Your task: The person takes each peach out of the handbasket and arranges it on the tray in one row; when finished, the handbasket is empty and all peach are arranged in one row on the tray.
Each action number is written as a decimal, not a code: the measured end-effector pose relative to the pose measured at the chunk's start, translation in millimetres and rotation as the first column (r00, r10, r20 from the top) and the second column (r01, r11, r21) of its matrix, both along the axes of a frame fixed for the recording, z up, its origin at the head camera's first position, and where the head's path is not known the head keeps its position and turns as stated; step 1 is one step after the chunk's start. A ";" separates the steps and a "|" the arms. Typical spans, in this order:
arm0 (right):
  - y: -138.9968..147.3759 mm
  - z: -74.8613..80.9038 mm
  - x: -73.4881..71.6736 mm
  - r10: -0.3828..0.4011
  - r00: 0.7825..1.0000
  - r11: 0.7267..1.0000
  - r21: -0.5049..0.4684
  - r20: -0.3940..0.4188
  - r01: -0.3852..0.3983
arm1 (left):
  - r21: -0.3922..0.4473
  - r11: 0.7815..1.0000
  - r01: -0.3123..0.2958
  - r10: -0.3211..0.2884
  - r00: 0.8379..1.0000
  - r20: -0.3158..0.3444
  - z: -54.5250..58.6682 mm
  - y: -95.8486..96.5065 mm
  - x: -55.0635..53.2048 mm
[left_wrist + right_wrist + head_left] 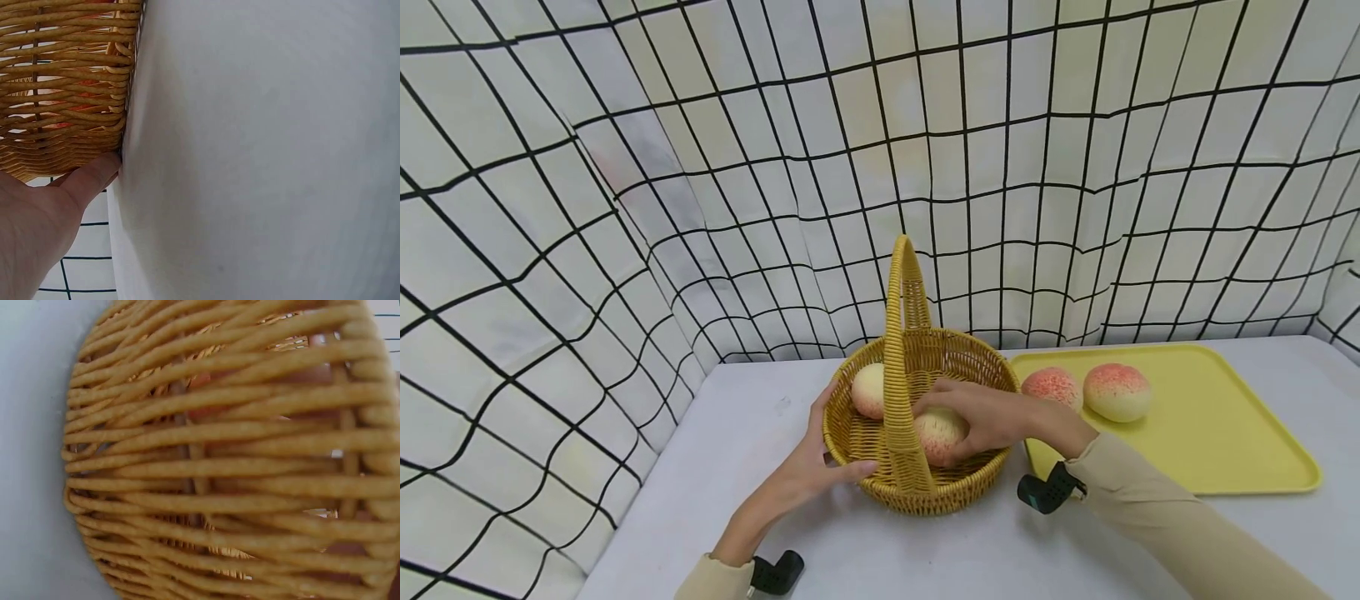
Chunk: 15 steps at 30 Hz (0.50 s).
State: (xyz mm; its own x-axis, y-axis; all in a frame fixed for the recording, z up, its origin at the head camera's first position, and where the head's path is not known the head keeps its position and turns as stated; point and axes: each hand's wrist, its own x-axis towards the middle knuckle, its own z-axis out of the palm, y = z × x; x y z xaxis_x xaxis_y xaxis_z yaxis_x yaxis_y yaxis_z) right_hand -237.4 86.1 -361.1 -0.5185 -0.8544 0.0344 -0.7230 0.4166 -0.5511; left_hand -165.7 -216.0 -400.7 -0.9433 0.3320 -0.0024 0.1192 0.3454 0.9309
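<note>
At far left I see the black-lined wall (625, 250), then my left hand (805, 471) on the basket (962, 493). Its thumb and fingers are spread wide around the basket's left side, holding the wall from outside; the left wrist view shows a digit low on the weave, near the table (722, 433). Inside, left of the handle (895, 333), sits one pale peach (867, 392) that neither hand touches.

Right of the handle, my right hand (988, 410) reaches down into the basket, fingers and thumb curled around the held peach (938, 435), spread about as wide as the fruit. I can't tell whether that fruit bears on the basket floor; the right wrist view gives me mostly weave.

I judge the peach light, probably foam, with a grainy skin that should not slip but might dent. I'd take it around its widest part, lightly, palm on top. The wicker looks light and a bit springy, apt to slide if bumped, so I like a hand on its wall.

Farther right, the yellow tray (1225, 433) bears a redder peach (1051, 387) and, just beside it, a two-tone peach (1117, 392).
</note>
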 end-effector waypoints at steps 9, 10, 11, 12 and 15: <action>7.2 0.8 -2.3 -0.050 0.999 0.998 -0.047 -0.010 0.049 | 0.002 1.000 -0.004 0.004 1.000 -0.013 -1.6 -1.6 -1.1; 7.0 0.9 -2.5 -0.046 0.999 0.998 -0.053 -0.027 0.045 | 0.005 1.000 -0.005 0.005 1.000 -0.014 -1.8 -1.7 -1.2; 6.3 0.9 -2.7 -0.046 0.998 0.997 -0.058 -0.041 0.043 | 0.005 1.000 -0.005 0.005 1.000 -0.016 -1.9 -1.8 -1.2; 5.5 1.3 -2.8 -0.049 0.997 0.997 -0.060 -0.055 0.046 | 0.006 1.000 -0.005 0.005 1.000 -0.017 -1.8 -1.8 -1.2; 3.1 3.5 -3.1 -0.068 0.992 0.996 -0.056 -0.103 0.063 | -0.006 1.000 0.002 -0.002 1.000 -0.017 -1.2 -1.8 -1.3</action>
State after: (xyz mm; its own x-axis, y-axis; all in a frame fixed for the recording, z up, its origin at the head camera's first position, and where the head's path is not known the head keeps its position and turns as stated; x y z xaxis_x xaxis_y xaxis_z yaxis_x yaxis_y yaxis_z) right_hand -240.6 89.2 -357.5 -0.5645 -0.8143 0.1351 -0.7501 0.4377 -0.4958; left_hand -167.0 -217.8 -401.9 -0.9427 0.3335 0.0115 0.1355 0.3511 0.9265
